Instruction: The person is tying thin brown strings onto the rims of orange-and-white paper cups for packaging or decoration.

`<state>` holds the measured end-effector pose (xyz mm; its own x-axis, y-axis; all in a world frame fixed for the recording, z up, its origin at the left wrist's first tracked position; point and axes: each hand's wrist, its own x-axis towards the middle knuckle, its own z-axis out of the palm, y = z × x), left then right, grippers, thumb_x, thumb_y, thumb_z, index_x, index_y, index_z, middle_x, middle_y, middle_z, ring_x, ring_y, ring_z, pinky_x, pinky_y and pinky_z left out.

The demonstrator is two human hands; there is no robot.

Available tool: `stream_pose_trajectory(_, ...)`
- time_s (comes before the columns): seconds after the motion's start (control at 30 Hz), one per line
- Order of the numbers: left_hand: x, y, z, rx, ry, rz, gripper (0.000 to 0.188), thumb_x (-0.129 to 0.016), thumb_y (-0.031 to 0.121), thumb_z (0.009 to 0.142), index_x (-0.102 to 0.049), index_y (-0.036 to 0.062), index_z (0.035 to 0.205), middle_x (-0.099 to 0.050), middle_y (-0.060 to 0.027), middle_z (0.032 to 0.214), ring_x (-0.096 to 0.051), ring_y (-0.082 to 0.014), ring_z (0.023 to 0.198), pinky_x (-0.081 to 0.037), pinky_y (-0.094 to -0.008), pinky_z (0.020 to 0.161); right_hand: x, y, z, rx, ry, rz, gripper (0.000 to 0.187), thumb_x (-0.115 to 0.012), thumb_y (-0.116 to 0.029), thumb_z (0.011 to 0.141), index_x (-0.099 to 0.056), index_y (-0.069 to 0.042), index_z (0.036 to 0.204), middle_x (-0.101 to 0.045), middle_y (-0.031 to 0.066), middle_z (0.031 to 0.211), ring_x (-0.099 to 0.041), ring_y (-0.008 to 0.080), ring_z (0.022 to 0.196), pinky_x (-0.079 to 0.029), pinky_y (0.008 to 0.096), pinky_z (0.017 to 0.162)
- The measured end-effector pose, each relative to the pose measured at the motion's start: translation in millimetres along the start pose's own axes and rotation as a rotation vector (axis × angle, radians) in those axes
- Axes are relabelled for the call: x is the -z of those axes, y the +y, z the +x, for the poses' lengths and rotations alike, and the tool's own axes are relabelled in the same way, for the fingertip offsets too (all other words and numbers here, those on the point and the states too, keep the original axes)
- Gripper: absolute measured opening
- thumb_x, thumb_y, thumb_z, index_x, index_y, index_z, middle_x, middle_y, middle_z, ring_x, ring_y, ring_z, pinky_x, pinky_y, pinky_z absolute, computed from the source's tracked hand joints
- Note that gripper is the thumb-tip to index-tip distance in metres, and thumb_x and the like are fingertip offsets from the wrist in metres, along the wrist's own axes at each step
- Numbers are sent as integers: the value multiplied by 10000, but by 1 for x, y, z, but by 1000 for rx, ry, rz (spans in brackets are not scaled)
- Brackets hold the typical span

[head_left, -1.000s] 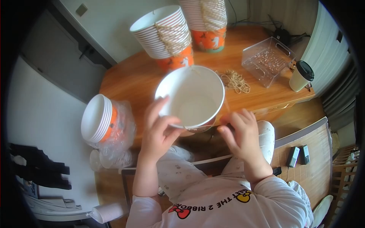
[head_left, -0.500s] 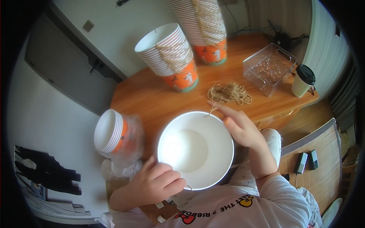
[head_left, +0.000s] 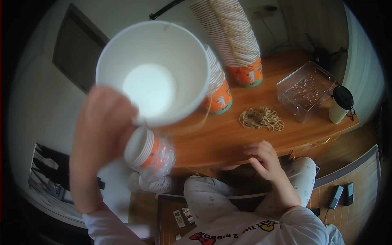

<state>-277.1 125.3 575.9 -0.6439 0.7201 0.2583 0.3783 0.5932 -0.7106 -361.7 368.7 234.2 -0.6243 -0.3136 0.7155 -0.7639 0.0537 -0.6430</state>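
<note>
My left hand (head_left: 107,112), raised at the left, is closed on the near-left rim of a white paper bucket (head_left: 190,79). The bucket is tilted so I look into its bare white inside; a bit of cord shows at the far rim and more hangs at its right side. Behind it, the bucket partly hides a stack of orange-bottomed paper buckets (head_left: 221,96) with cord handles. Over the table's front edge, my right hand (head_left: 264,161) is open, fingers loosely stretched, holding nothing. The nearest thing beyond it is a pile of tan cord (head_left: 261,119).
A taller bucket stack (head_left: 246,73) stands at the back of the wooden table (head_left: 228,139). A clear plastic box (head_left: 288,98) with small bits inside and a black-lidded cup (head_left: 342,104) sit at the right. Plastic-wrapped nested buckets (head_left: 141,148) are at the left.
The bucket has risen from my lap to the upper left in my left hand, toward the shorter stack. My right hand has let go of its rim and dropped lower. The view has shifted.
</note>
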Motion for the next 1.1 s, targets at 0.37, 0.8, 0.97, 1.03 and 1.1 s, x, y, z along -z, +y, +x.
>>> stream_pose_trajectory(0.37, -76, -72, 128, -24, 8, -178, 127, -618, 132, 886, -576, 25, 941, -583, -120, 963, -535, -308, 966, -451, -386, 858, 12, 8, -10, -2, 18, -30, 116, -676, -155, 852, -663, -81, 940, -680, 61, 958, -608, 270, 851, -443, 377, 772)
stream_pose_trajectory(0.8, -207, -91, 74, 422, 226, -856, 111, -633, 108, 927, -607, 15, 983, -652, -74, 908, -627, -155, 888, -483, -306, 828, 14, 10, -16, 5, -53, -5, 113, -680, -188, 874, -664, -82, 840, -667, 43, 852, -606, 264, 803, -453, 375, 733)
stream_pose_trajectory(0.97, -249, -86, 53, 464, 194, -1264, 94, -569, 91, 989, -585, 14, 1039, -644, -28, 934, -612, -111, 897, -480, -255, 829, 13, 11, -16, 3, -80, -53, 109, -688, -180, 864, -661, -87, 815, -667, 44, 837, -608, 260, 791, -452, 371, 721)
stream_pose_trajectory(1.03, -259, -82, 53, 480, 217, -1273, 94, -566, 90, 992, -583, 13, 1044, -639, -28, 955, -602, -105, 917, -473, -249, 837, 13, 11, -17, 1, -86, -68, 109, -691, -180, 861, -660, -90, 808, -666, 41, 832, -607, 254, 786, -448, 367, 713)
stream_pose_trajectory(1.1, -265, -80, 50, 512, 221, -1312, 96, -555, 90, 999, -580, 17, 1057, -624, -23, 1010, -580, -96, 964, -457, -238, 863, 13, 9, -16, 0, -93, -80, 109, -693, -180, 857, -660, -93, 801, -666, 37, 827, -606, 248, 780, -444, 362, 705)
